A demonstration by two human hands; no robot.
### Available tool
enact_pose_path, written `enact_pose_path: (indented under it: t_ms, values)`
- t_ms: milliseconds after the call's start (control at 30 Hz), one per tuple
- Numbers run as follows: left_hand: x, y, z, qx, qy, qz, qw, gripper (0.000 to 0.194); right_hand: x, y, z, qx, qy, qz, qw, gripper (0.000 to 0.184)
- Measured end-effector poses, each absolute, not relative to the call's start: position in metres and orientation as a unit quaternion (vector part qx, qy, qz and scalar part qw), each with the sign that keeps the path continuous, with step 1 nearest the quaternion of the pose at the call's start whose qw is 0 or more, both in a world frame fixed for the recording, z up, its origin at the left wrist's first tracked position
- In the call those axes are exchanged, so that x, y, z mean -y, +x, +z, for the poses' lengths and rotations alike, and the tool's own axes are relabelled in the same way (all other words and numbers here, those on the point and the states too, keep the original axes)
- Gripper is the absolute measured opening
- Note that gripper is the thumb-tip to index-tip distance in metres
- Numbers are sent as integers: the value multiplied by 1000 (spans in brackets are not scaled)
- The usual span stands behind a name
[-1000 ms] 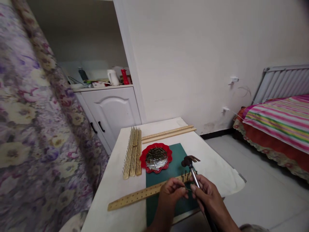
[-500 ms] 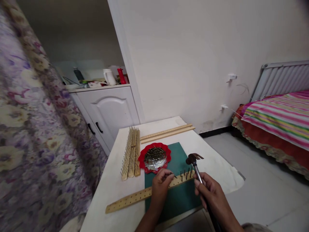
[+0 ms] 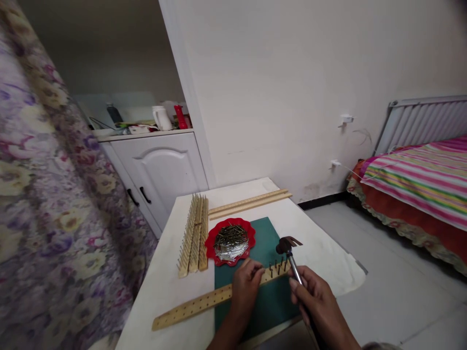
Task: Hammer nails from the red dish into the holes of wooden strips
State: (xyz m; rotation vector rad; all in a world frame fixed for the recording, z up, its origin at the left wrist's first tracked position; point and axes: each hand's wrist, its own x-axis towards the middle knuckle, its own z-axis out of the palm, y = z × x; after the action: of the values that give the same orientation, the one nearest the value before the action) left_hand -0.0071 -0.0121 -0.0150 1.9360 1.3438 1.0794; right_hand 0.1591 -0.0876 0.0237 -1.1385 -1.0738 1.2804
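My left hand is over the middle of a wooden strip with rows of holes. Its thumb and forefinger are pinched on a nail that is mostly hidden by the fingertips. Several dark nails stand upright in the strip's right end. My right hand grips a claw hammer by its handle, head up, above that end. Under the strip lies a green mat. Just beyond my left hand is a red scalloped dish with dark and silvery nails.
Nail-studded wooden strips lie at the left of the white table. Two more strips lie along its far edge. A floral curtain hangs at left, with a white cabinet behind. A bed stands at right.
The view has shifted slightly. My left hand has lowered its pinched fingers towards the strip; the nail that stuck out of them is now mostly hidden. The hammer stays raised in my right hand.
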Motion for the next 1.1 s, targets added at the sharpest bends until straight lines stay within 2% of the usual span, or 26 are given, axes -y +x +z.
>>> enact_pose_path:
  t_ms: [400,700,1100]
  values:
    - [9,-5,-26,-504,718,401,264,15,92,143,21,516,-464,558,455,31]
    - [11,-5,-25,-511,720,393,256,15,90,141,18,567,-491,492,442,27]
    - [14,-7,-17,-493,734,389,259,13,93,145,25,532,-482,520,463,26]
